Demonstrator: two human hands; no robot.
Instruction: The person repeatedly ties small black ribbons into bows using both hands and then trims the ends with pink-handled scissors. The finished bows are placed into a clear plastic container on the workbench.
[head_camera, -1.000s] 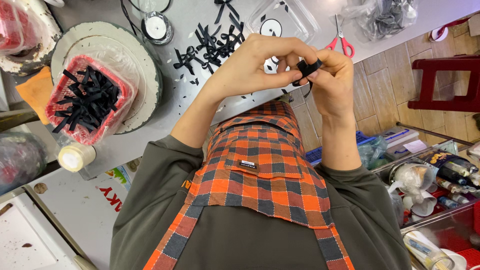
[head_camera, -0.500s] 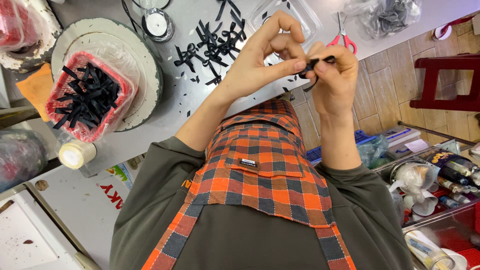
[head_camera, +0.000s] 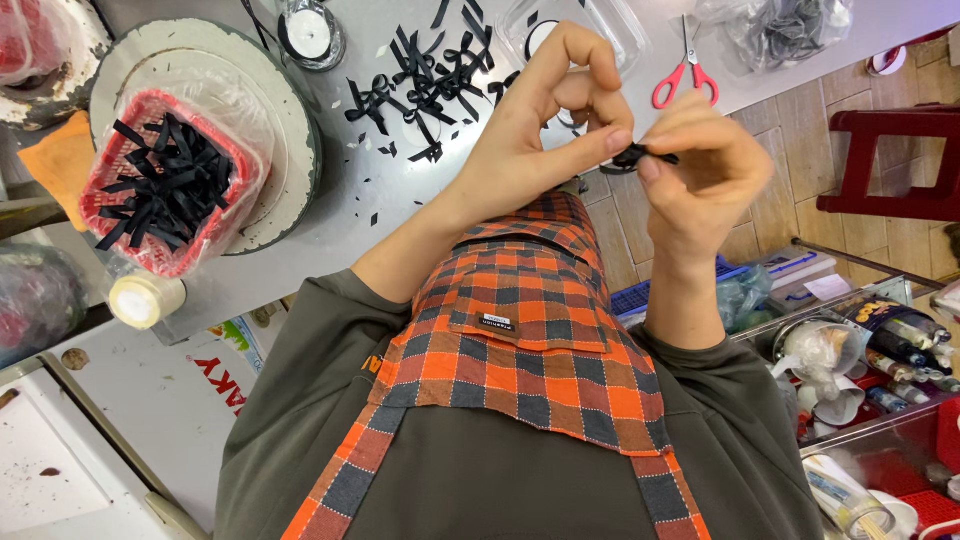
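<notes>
Both hands pinch one black ribbon bit (head_camera: 640, 155) up over the table (head_camera: 400, 200) edge: left hand (head_camera: 540, 130) at its near end, right hand (head_camera: 700, 170) behind. Looks light, floppy, probably slippery, so grip by the fold.

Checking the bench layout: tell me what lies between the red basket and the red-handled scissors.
In the head view, loose black ribbon bows lie between red basket and scissors.

Both hands' fingers (head_camera: 622, 140) pinch a small black ribbon piece (head_camera: 640, 155) above the grey table (head_camera: 400, 200).
</notes>
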